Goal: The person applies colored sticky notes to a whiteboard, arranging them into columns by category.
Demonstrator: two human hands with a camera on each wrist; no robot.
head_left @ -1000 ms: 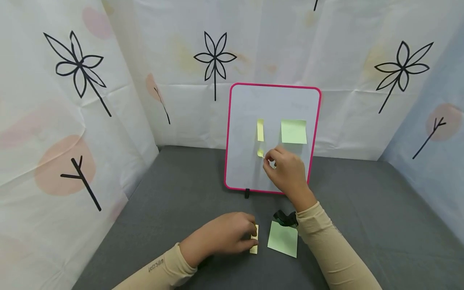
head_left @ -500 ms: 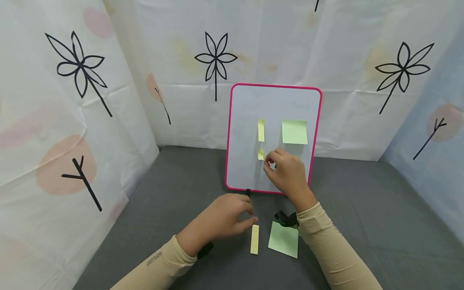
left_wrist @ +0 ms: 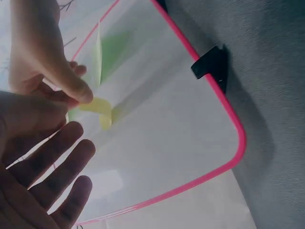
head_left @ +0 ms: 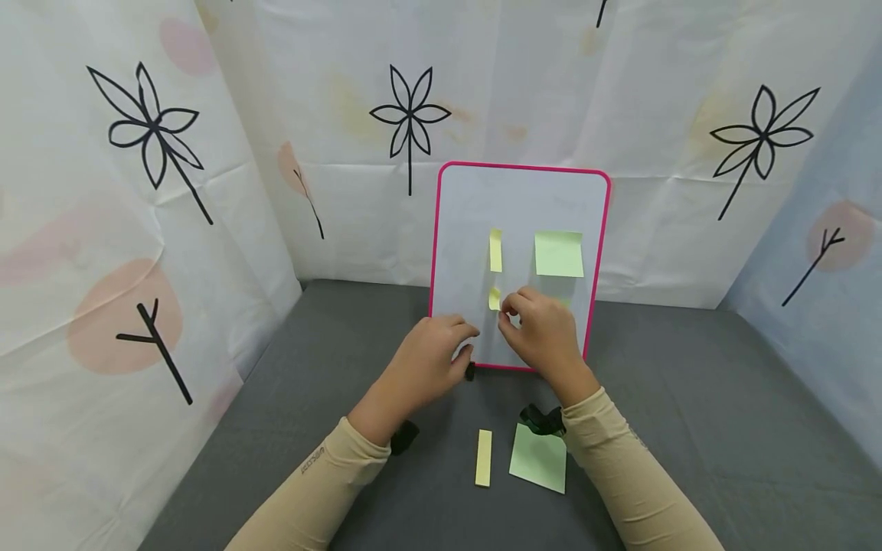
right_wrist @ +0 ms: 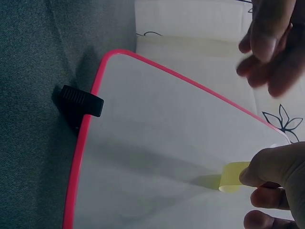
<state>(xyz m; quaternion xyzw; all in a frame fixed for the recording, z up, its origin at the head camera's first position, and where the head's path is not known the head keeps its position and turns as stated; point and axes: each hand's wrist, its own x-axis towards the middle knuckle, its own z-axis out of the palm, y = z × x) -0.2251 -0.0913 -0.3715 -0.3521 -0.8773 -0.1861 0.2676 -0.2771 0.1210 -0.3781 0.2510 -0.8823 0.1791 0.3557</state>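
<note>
My right hand pinches a curled yellow sticky-note strip between thumb and forefinger, in front of the whiteboard. In the right wrist view the strip bends in a loop close over the board's surface. My left hand is at the board's lower left, fingers apart and holding nothing. The left wrist view shows its loosely spread fingers beside the right hand. Another yellow strip sticks to the board above the held one, with a green sticky note to its right.
On the grey table lie a narrow yellow strip pad and a square green sticky-note pad. A black clip foot grips the board's pink-edged lower rim. Patterned white cloth hangs behind and at the sides.
My left hand has left the yellow strip pad on the table and risen forward to the board's lower left. The right hand still pinches its strip, almost in the same place.
</note>
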